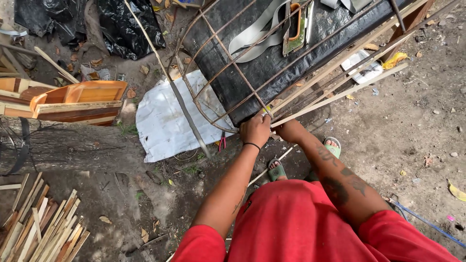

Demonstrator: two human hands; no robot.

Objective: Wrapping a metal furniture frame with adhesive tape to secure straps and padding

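Observation:
My left hand (pixel 255 129) is closed around the lower rim of a rusty curved metal-rod frame (pixel 213 63), where several thin bamboo strips (pixel 340 73) meet it. My right hand (pixel 290 130) sits just right of it, closed on the near ends of those strips, which run up and to the right across the frame. A black band is on my left wrist. My red shorts and green sandals (pixel 333 146) show below.
A black tarp-covered table (pixel 272 63) with grey straps and a hand tool stands behind the frame. A white sheet (pixel 165 121) lies on the dirt, with red-handled pliers (pixel 222 142) beside it. Wooden boat pieces (pixel 77 99), a log and a bamboo strip pile (pixel 39 228) are left.

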